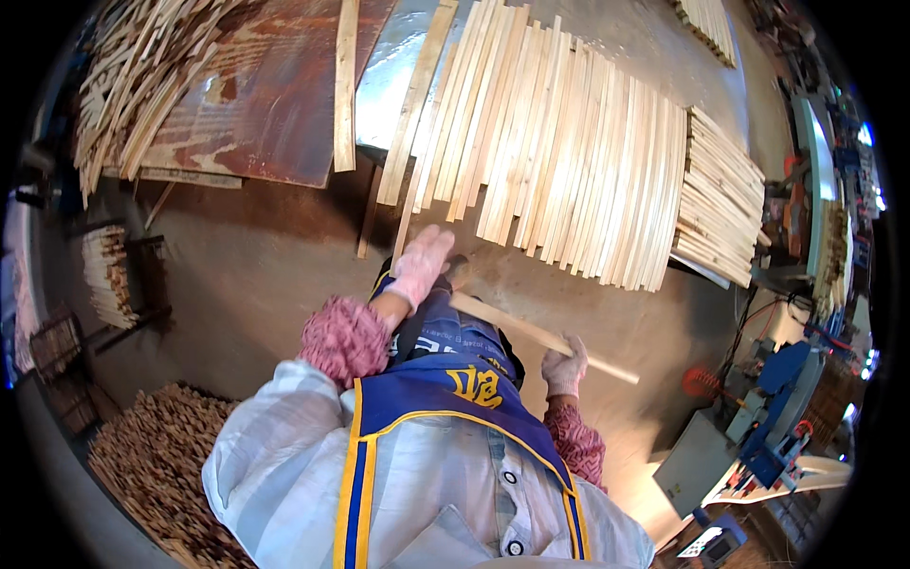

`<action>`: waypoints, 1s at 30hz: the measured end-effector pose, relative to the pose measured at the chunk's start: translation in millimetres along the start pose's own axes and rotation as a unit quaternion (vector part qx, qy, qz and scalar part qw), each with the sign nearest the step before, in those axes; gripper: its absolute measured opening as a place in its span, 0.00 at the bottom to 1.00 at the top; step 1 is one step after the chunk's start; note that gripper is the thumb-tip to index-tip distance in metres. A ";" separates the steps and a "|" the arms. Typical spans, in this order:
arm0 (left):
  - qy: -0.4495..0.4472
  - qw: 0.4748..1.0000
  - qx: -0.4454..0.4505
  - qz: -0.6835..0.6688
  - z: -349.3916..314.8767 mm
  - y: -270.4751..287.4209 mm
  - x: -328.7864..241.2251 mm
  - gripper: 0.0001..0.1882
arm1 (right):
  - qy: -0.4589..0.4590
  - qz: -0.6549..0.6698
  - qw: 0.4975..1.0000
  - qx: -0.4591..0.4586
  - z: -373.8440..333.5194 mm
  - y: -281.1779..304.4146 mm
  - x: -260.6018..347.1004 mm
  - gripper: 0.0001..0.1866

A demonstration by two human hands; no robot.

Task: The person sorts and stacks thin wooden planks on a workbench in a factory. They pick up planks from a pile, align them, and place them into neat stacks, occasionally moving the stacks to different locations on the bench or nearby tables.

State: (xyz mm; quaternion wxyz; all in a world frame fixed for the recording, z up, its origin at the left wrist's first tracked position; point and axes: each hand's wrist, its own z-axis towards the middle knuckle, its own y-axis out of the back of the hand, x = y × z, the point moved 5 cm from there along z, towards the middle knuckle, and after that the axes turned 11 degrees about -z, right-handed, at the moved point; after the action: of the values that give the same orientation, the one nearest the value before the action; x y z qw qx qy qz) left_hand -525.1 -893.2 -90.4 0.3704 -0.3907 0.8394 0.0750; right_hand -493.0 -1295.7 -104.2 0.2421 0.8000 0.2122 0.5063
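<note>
My right hand [566, 367], in a pale glove, is closed around a narrow wooden strip [531, 329]. The strip slants across the front of my body, its right end sticking out past the hand. My left hand [424, 266], also gloved, has its fingers stretched out towards the bench. It is beside the lower end of a long wooden strip [409, 209] that juts over the near edge; I cannot make out whether they touch. Ahead lies a wide row of pale wooden strips [578, 142], side by side with uneven near ends.
A stack of shorter strips [722, 194] adjoins the row's right end. At the far left, loose strips [152, 85] lie heaped on a brown board [275, 104]. A large pile of wood pieces [166, 465] is at lower left. Blue machinery [782, 379] stands at right.
</note>
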 end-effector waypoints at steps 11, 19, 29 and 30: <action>0.097 0.951 0.065 -0.285 36.7 -28.6 -55.4 0.16 | -0.233 0.476 0.848 0.002 24.0 23.6 40.9 0.14; -0.116 0.965 0.023 0.234 40.9 -72.1 -101.7 0.29 | -0.070 0.445 0.893 -0.007 77.9 36.4 147.3 0.31; -0.103 0.880 -0.082 0.456 8.6 -60.7 -135.0 0.44 | -0.075 0.433 0.862 0.252 97.4 -73.4 209.1 0.33; -0.124 0.890 -0.058 0.436 16.1 -55.7 -134.0 0.43 | -0.082 0.427 0.860 0.269 82.3 -91.5 217.3 0.33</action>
State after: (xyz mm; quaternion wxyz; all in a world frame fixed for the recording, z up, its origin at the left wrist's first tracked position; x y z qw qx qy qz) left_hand -420.1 -844.2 -1.5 0.3782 0.0058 0.8665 0.3256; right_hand -340.2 -1110.2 -36.1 -0.2055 0.8848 -0.0426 0.4161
